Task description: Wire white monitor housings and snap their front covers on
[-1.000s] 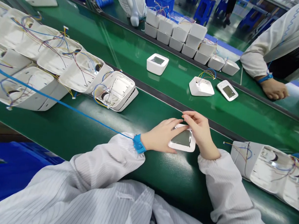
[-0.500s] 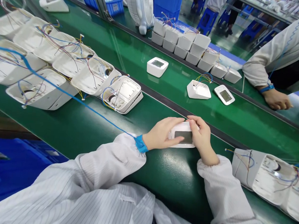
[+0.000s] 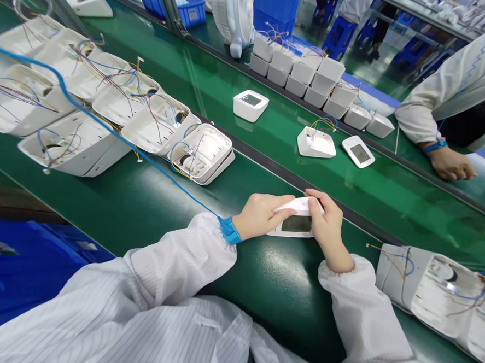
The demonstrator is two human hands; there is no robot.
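From where I stand, the person has a white display unit between both hands, low over the near side of the green desk; I can't tell whether its underside touches the surface. The left hand grips its left part, thumb laid across the front and fingers along the upper edge. The right hand has a matching grip at the right end, thumb on the face near the dark screen, fingers curled behind the top. The front faces the wearer, tilted a little.

To handle it well, I'd say, hold the rigid white rim and let neither thumb press on the screen, since it looks easy to smudge or strain. Even pressure from both sides ought to stop one corner lifting or twisting, and working low over the desk makes any slip a short one. The blue wrist strap has its cord running off to the left past the wired housings, so small, calm wrist movements seem wise, lest it snag a loose lead.

More housings sit to the right of the right hand. Beyond the dark rail lie an open case with wires and, just beside it, a separate screen panel, with a co-worker's hand resting farther right
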